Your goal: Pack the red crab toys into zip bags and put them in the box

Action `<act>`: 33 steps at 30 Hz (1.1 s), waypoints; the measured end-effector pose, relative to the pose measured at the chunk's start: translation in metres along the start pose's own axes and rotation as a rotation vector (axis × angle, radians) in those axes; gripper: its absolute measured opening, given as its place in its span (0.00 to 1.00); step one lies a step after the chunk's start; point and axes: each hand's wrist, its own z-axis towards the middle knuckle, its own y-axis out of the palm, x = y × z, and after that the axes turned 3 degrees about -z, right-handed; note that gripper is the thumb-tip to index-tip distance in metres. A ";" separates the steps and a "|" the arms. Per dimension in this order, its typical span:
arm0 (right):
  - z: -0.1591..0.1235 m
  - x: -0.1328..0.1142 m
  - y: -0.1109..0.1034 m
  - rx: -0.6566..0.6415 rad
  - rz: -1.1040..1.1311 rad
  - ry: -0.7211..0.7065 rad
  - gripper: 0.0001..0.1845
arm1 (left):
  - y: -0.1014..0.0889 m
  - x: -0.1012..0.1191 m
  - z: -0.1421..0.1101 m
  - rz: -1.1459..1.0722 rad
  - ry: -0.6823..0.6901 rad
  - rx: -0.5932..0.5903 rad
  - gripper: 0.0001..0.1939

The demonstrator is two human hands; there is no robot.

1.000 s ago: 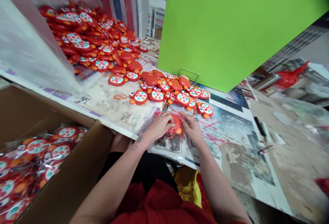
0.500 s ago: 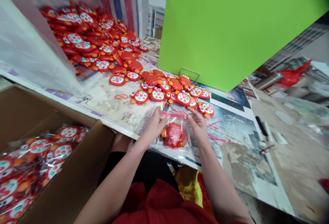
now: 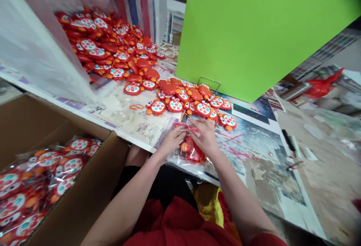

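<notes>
Glossy plastic crab toys [image 3: 158,106] crowd a matt, worn printed tabletop [image 3: 126,116], beside a clear, crinkled plastic bag [image 3: 194,155] and a matt brown cardboard box [image 3: 93,186].

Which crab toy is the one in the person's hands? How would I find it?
Start at the big green board and come down past the loose crab toys to the table's near edge. There the left hand and right hand pinch a clear bag. Its crab is the only wrapped one on the table.

Green board [image 3: 254,31], cardboard box [image 3: 84,186] — black marker [image 3: 285,140] on table.
</notes>
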 end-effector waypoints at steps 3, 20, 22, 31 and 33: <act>0.010 -0.009 0.008 -0.077 -0.180 -0.081 0.25 | -0.001 0.000 0.000 0.092 0.051 0.000 0.19; -0.009 0.055 -0.001 0.298 0.295 0.353 0.08 | -0.001 -0.012 -0.002 0.132 0.101 -0.020 0.15; -0.033 0.092 -0.022 0.411 0.227 0.530 0.09 | -0.002 -0.015 -0.002 0.113 0.064 -0.001 0.14; -0.128 0.146 -0.082 0.133 -0.496 0.802 0.17 | 0.001 -0.010 -0.001 -0.017 -0.046 0.024 0.13; -0.117 0.129 -0.077 0.210 -0.617 0.659 0.23 | 0.001 -0.008 0.000 -0.011 -0.054 0.011 0.11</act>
